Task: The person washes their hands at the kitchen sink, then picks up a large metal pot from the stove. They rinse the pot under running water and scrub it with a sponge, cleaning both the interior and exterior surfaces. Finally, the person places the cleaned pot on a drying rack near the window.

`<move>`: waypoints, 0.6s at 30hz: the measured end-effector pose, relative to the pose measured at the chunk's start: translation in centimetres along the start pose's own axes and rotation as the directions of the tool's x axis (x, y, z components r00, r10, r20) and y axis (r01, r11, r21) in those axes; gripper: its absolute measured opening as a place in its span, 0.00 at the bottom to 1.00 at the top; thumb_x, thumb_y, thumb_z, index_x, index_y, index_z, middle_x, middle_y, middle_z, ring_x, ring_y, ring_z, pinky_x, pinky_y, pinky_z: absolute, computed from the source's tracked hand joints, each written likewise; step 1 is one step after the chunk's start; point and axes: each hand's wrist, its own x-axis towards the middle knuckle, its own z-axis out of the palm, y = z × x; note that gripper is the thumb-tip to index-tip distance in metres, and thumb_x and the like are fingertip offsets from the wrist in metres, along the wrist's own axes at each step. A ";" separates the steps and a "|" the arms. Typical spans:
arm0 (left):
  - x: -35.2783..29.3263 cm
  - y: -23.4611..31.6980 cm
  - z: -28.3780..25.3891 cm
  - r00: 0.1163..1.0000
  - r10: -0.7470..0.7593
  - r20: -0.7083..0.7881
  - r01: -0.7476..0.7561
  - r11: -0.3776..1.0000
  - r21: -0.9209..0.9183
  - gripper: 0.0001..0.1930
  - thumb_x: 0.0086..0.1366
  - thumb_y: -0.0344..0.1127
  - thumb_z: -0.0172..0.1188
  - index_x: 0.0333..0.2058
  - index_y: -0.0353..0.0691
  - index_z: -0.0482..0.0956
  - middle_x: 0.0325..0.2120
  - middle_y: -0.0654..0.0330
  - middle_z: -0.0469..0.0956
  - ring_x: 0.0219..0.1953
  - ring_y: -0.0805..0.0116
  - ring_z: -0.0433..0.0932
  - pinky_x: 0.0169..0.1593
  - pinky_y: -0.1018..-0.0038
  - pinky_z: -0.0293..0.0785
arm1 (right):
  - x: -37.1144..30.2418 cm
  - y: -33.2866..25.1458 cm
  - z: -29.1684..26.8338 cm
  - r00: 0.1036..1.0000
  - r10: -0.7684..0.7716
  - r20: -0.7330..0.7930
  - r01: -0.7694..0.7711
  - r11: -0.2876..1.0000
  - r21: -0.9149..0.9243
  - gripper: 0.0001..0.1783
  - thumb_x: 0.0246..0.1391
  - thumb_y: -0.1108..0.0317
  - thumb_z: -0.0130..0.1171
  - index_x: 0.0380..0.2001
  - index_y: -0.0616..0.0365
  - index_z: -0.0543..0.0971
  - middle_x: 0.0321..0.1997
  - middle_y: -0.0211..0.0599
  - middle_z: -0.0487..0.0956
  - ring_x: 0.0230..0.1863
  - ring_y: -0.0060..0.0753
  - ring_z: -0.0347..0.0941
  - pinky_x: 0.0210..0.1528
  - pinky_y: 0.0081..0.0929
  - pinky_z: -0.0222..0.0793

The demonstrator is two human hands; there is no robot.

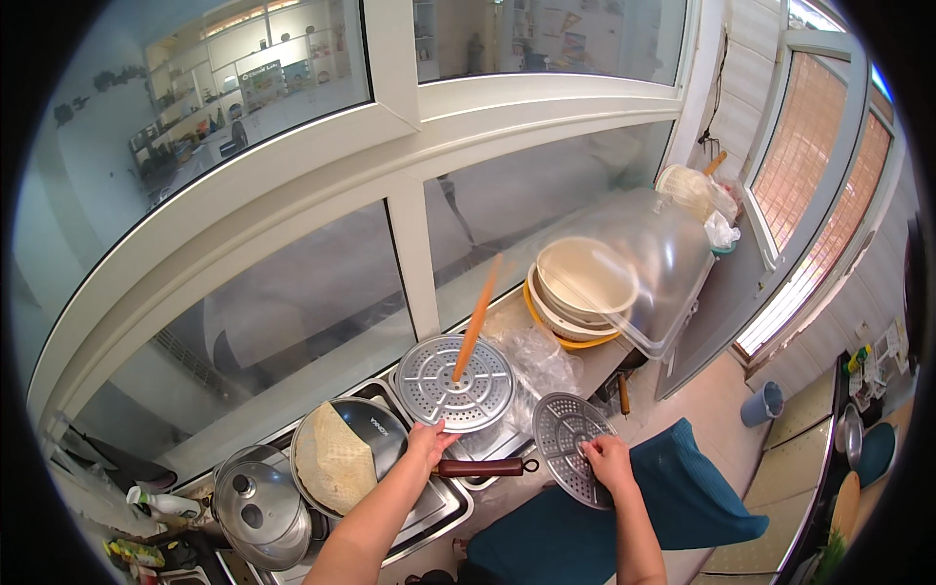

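Note:
A round perforated metal steamer plate lies at the back of the stove, under the window. My left hand is closed on its near rim. A tapered wooden stick leans upward from the plate's middle. My right hand grips a second, darker steamer plate by its perforated face near the right edge, tilted over the front of the counter. Beneath my left forearm sits a black frying pan with a folded flatbread in it. Its dark red handle points right, between my hands.
A pot with a glass lid stands at the left. Crumpled clear plastic lies right of the back plate. Stacked cream basins sit beneath a transparent cover. Teal cloth spreads below my right arm; a blue bin stands beyond.

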 end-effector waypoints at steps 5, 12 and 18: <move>-1.1 0.9 -0.4 0.997 0.008 0.082 -0.005 0.999 -0.032 0.18 0.60 0.19 0.41 0.50 0.39 0.58 0.47 0.51 0.66 0.47 0.52 0.70 0.48 0.54 0.71 | 1.6 0.1 0.3 0.997 -0.071 0.011 0.072 0.993 -0.098 0.12 0.42 0.62 0.59 0.17 0.61 0.77 0.21 0.45 0.74 0.29 0.47 0.69 0.33 0.39 0.63; -3.3 1.7 -2.9 0.980 0.039 0.197 -0.046 0.998 0.032 0.18 0.61 0.21 0.43 0.50 0.39 0.58 0.47 0.53 0.66 0.47 0.55 0.70 0.47 0.57 0.72 | 3.1 -1.5 1.5 0.978 -0.168 0.121 0.188 0.965 -0.181 0.13 0.42 0.58 0.58 0.16 0.56 0.77 0.21 0.38 0.75 0.33 0.42 0.68 0.43 0.40 0.55; -8.5 4.1 -3.9 0.983 0.052 0.179 -0.071 0.993 0.097 0.17 0.61 0.22 0.44 0.49 0.36 0.58 0.47 0.51 0.66 0.48 0.53 0.69 0.50 0.57 0.70 | 4.4 -1.6 2.6 0.962 -0.242 0.126 0.269 0.918 -0.291 0.14 0.41 0.57 0.59 0.16 0.55 0.77 0.22 0.36 0.75 0.34 0.40 0.68 0.43 0.38 0.55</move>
